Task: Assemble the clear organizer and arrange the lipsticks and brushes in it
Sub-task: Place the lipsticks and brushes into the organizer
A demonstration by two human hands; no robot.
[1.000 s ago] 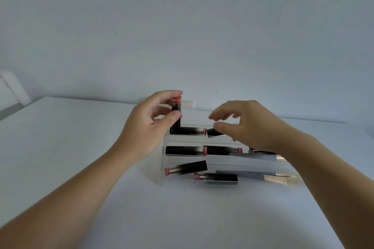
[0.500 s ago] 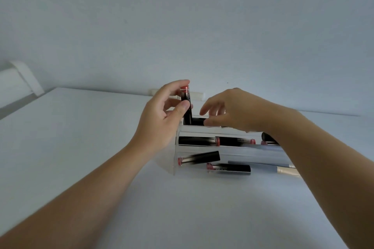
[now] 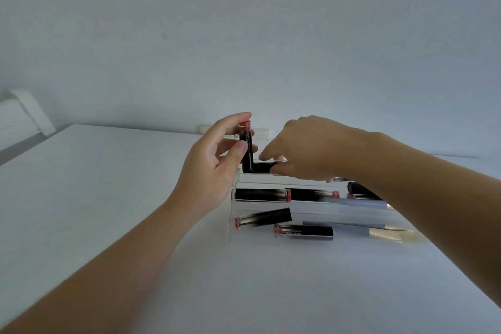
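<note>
left hand [image 3: 214,168] fingers hold an upright lipstick [image 3: 246,149] over the lipstick-filled clear organizer [image 3: 234,198].

Two bare forearms enter from bottom corners, no sleeves in view. Left hand [image 3: 214,168] and right hand [image 3: 306,152] bare: no rings, no watch, no bracelets, no gloves. Nails short, unpainted, seen on left thumb and forefinger. Left palm side partly in view, creases at thumb base. Right hand seen from back, knuckles smooth. Wrists slim, forearms smooth, no marks or tattoos visible. Upper arms cut off by frame edge, so clothing above elbow cannot be told
</note>
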